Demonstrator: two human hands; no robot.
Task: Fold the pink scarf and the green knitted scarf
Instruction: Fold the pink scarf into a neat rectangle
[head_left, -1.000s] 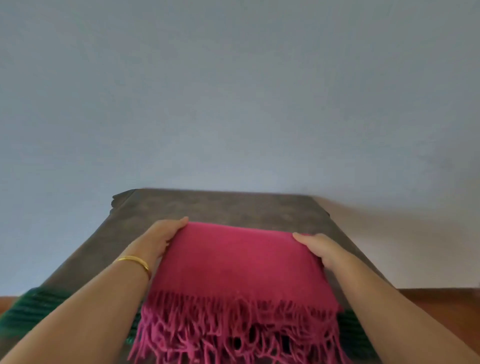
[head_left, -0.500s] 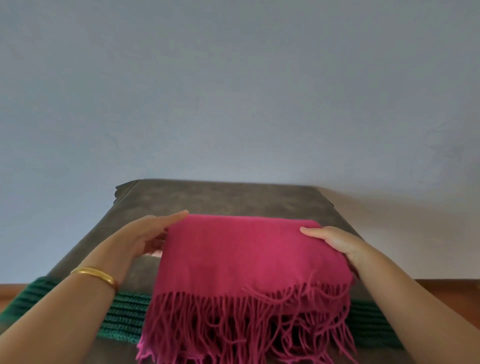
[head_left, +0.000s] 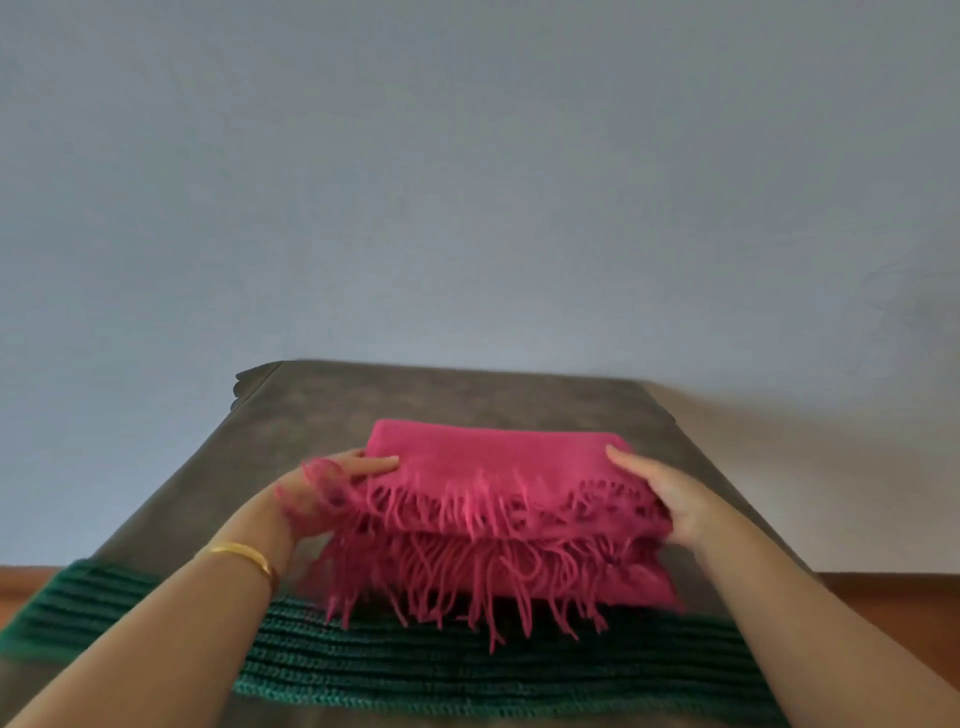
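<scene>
pink scarf (head_left: 498, 499) now folded smaller, fringe doubled over

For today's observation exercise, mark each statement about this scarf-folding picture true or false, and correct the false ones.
1. The pink scarf has a fringe. True.
2. The green knitted scarf lies on top of the pink one. False: it lies flat on the table, nearer the person, with the pink fringe hanging over it.
3. A gold bangle is on the left wrist. True.
4. Only the right hand touches the pink scarf. False: the left hand is at its other end too.
5. The green scarf is already folded into a small bundle. False: it is spread wide across the table.
</scene>
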